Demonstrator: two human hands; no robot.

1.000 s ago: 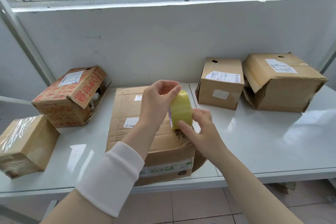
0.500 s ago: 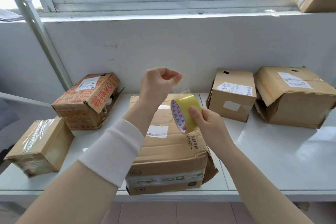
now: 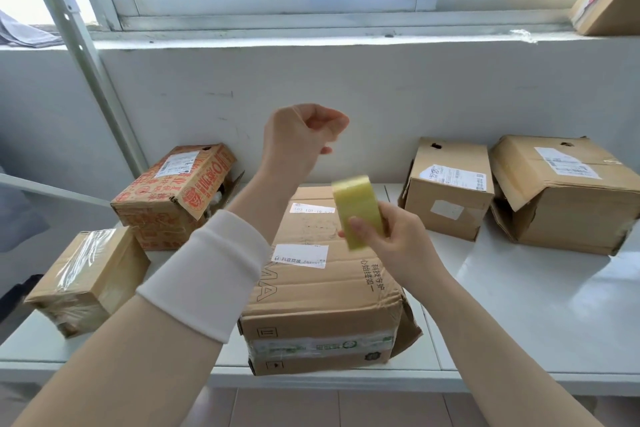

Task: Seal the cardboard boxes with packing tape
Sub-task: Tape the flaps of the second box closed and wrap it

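1. While the left hand (image 3: 301,140) hovers high over the far end of the big box (image 3: 322,288), its fingers are curled, thumb pinched to forefinger. By the look of it the pinch is on the tape's free end, though the clear strip barely shows.
2. Down and right, nearer the person, the right hand (image 3: 394,243) grips the yellow tape roll (image 3: 358,215) just above the box top.
3. Here's the line that matters: the big box lies directly beneath both hands, long axis running near to far, and the right hand is the closer one to it.
4. The surface is a white table (image 3: 536,305), with a tape-wrapped box (image 3: 86,277) and a red-printed box (image 3: 176,194) on the left, and two brown boxes (image 3: 446,187) on the right.
5. Behind it all, a white wall (image 3: 381,97) with a window (image 3: 277,0) above.
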